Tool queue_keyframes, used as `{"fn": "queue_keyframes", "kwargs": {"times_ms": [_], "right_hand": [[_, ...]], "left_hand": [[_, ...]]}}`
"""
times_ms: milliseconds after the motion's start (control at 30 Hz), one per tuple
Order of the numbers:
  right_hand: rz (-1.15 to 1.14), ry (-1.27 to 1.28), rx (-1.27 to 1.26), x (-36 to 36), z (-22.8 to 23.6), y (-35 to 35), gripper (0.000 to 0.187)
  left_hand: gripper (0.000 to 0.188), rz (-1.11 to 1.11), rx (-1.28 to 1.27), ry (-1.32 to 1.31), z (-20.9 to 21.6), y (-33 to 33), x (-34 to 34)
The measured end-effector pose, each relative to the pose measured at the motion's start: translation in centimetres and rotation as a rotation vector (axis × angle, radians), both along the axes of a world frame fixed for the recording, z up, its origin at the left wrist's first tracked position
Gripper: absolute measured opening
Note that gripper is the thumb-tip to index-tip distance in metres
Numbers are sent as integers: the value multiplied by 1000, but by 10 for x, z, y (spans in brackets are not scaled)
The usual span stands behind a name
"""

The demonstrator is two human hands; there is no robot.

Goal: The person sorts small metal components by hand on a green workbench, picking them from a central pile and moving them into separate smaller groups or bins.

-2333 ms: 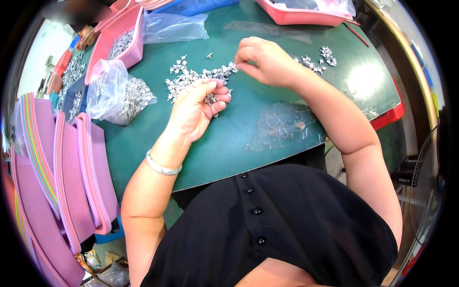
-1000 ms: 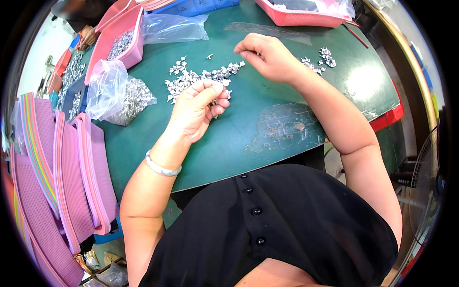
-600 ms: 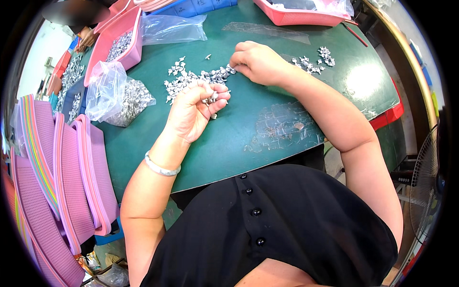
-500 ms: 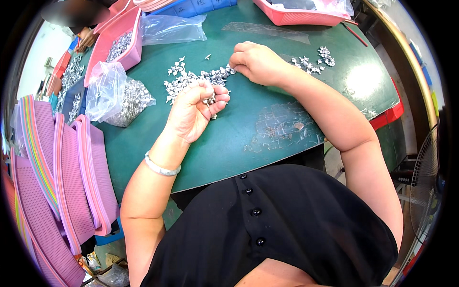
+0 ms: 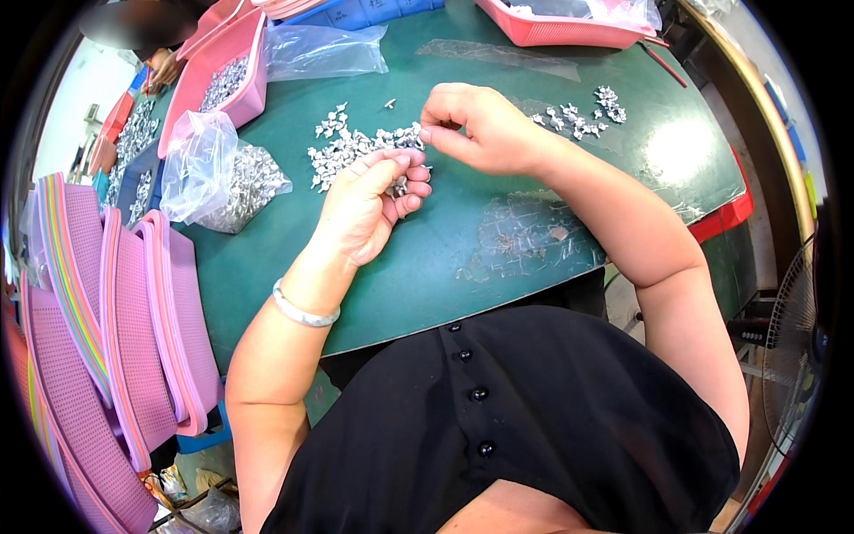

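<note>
Small silvery metal parts (image 5: 342,153) lie in a loose pile on the green table (image 5: 391,298). My left hand (image 5: 366,198), palm up at the pile's near edge, has its fingers curled round a few of these parts, and some show between thumb and fingers. At the pile's right end my right hand (image 5: 476,129) is closed in a pinch, thumb against forefinger. Its fingertips meet the edge of the pile, and whatever they pinch is too small to make out. A smaller group of the same parts (image 5: 574,120) lies beyond my right wrist.
Left of the pile stands a clear plastic bag (image 5: 245,191) full of parts, beside a pink basket (image 5: 253,93) holding more. Stacked pink and purple baskets (image 5: 182,311) crowd the left. A pink tray (image 5: 551,34) is at the far edge. Another person's hand (image 5: 163,71) shows at far left.
My right hand has shifted slightly left, and its fingers have drawn into a closer pinch beside the pile. The parts at the pile's right end reach less far right. My left hand stays nearly still.
</note>
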State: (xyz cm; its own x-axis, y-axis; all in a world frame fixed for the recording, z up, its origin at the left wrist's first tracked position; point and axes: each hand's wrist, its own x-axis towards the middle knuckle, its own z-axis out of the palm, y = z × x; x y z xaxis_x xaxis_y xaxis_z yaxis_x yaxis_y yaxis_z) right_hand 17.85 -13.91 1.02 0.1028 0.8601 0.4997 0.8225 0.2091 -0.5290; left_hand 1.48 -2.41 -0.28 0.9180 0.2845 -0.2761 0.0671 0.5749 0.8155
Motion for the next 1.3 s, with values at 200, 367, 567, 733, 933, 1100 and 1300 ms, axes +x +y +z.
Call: {"fn": "queue_keyframes", "kwargs": {"times_ms": [200, 367, 567, 733, 933, 1100, 1300], "right_hand": [[14, -258, 122, -13, 6, 5, 14], [-7, -243, 56, -15, 10, -2, 8], [-10, -205, 62, -16, 10, -3, 7], [-25, -180, 21, -11, 7, -2, 6], [-32, -194, -70, 0, -4, -1, 9], [-33, -216, -114, 1, -5, -3, 11], [-28, -223, -92, 1, -8, -2, 11]], "left_hand": [[10, 50, 40, 80, 5, -4, -7], [8, 3, 90, 81, -2, -4, 1], [9, -4, 100, 90, 1, -7, 2], [13, 8, 130, 106, 6, -3, -2], [14, 105, 150, 38, 31, 13, -19], [13, 487, 449, -51, 82, 55, -50], [14, 887, 825, 31, 92, 149, -76]]}}
